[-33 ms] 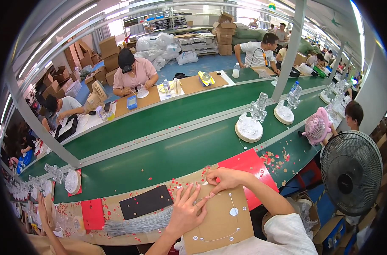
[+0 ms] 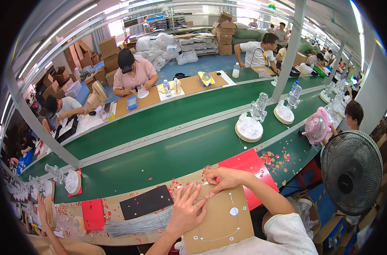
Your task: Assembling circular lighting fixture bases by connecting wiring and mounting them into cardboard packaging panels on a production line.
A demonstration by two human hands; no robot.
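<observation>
A brown cardboard panel (image 2: pixel 216 216) leans toward me at the table's near edge. Thin white cord (image 2: pixel 221 239) runs across it, with small round white pieces and a larger white disc (image 2: pixel 233 211) on its face. My left hand (image 2: pixel 188 211) lies on the panel's left part, fingers spread. At the top edge, my right hand (image 2: pixel 222 178) is closed, its fingertips pressed together near the cord's upper end; a small red spot shows by them. What they pinch is hidden. Beside my left hand lie a bundle of grey wires (image 2: pixel 138 222) and a black sheet (image 2: pixel 144 202).
Red sheets (image 2: pixel 248 168) and scattered red dots surround the panel. Beyond runs a green conveyor belt (image 2: pixel 168 159) bearing clear glass-like pieces on round bases (image 2: pixel 249 128). A black fan (image 2: pixel 350 172) stands at right. A co-worker's hand (image 2: pixel 44 212) is at left.
</observation>
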